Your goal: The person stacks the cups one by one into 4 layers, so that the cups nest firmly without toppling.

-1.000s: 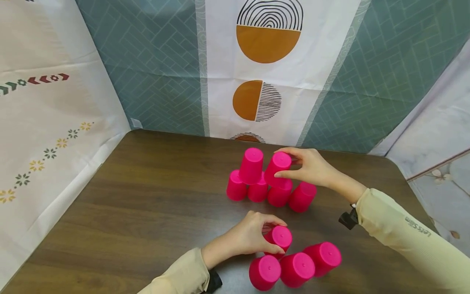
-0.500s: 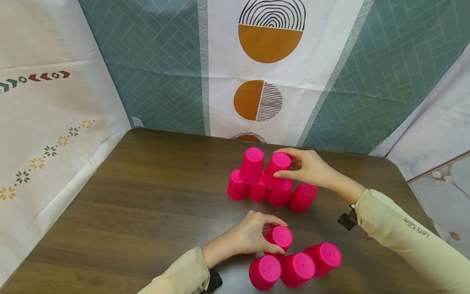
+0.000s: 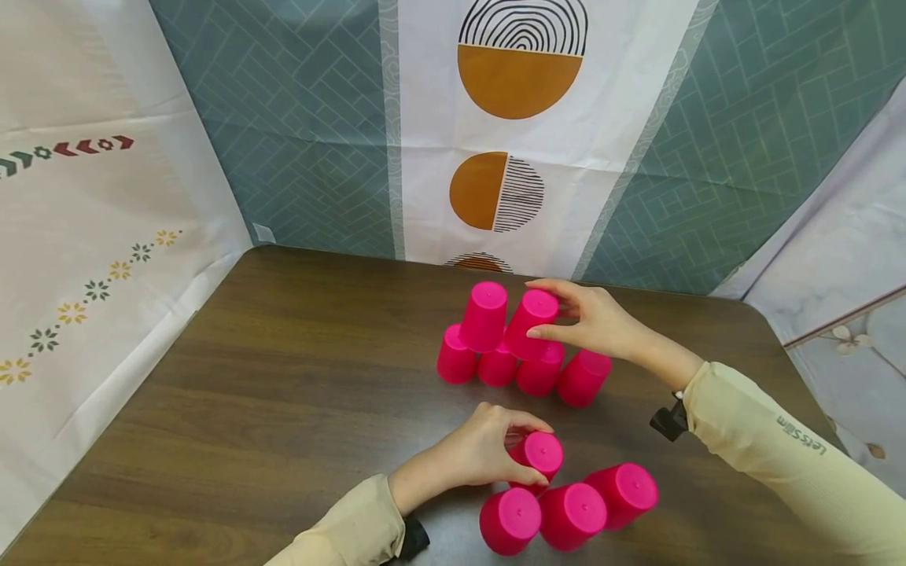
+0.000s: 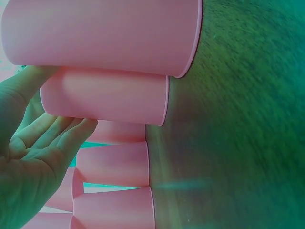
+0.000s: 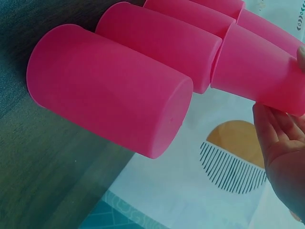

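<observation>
Upside-down bright pink cups stand in two groups. In the back group, several cups form a bottom row, with a left upper cup (image 3: 484,318) resting on it. My right hand (image 3: 591,321) grips the right upper cup (image 3: 531,326) between thumb and fingers; in the right wrist view this cup (image 5: 257,67) sits at the end of a lower one. Nearer me, my left hand (image 3: 481,450) holds a cup (image 3: 542,454) on the table, thumb and fingers round its sides. Three more cups stand close beside it: one in front (image 3: 511,522), a middle one (image 3: 575,516) and a right one (image 3: 624,495).
The brown wooden table (image 3: 283,393) stretches left of the cups. Patterned cloth (image 3: 318,141) hangs behind its far edge, and white cloths (image 3: 106,275) stand at the sides. At the right end of the back row is a lone-topped cup (image 3: 584,379).
</observation>
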The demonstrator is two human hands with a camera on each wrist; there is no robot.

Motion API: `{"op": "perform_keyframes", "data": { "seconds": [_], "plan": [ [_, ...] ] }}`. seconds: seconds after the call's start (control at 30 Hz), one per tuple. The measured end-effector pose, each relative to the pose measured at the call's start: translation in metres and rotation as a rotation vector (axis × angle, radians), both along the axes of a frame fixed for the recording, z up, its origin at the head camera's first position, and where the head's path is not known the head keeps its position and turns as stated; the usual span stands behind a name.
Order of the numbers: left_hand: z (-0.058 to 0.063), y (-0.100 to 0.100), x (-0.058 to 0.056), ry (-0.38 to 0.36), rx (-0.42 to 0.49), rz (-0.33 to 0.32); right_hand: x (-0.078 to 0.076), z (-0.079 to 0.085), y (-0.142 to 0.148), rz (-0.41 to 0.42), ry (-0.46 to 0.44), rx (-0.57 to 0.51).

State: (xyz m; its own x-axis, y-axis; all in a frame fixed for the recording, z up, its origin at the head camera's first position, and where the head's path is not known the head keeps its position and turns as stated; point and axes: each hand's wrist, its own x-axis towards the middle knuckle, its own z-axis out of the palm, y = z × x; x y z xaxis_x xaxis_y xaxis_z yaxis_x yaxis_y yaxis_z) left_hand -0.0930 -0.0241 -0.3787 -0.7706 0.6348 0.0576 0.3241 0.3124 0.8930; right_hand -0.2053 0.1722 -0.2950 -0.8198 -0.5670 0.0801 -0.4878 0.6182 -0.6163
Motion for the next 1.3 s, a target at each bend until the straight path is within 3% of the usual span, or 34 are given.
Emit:
{"op": "perform_keyframes", "data": {
  "seconds": [0.27,0.67,1.03,1.2,1.3],
  "plan": [
    [-0.001,0.003,0.002,-0.024,0.037,-0.006,0.006,0.005,0.011,0.027,0.014,0.009],
    [-0.012,0.001,-0.005,-0.055,0.074,-0.042,0.022,0.002,0.038,0.019,0.066,-0.032],
    [-0.014,0.001,-0.009,-0.090,0.108,-0.066,0.050,-0.006,0.056,-0.005,0.131,-0.082],
    [-0.012,0.000,-0.011,-0.073,0.143,-0.035,0.068,-0.010,0.064,-0.048,0.096,-0.083],
    [-0.007,0.001,-0.012,-0.056,0.165,-0.021,0.079,-0.012,0.070,-0.062,0.042,-0.144]
  ]
}}
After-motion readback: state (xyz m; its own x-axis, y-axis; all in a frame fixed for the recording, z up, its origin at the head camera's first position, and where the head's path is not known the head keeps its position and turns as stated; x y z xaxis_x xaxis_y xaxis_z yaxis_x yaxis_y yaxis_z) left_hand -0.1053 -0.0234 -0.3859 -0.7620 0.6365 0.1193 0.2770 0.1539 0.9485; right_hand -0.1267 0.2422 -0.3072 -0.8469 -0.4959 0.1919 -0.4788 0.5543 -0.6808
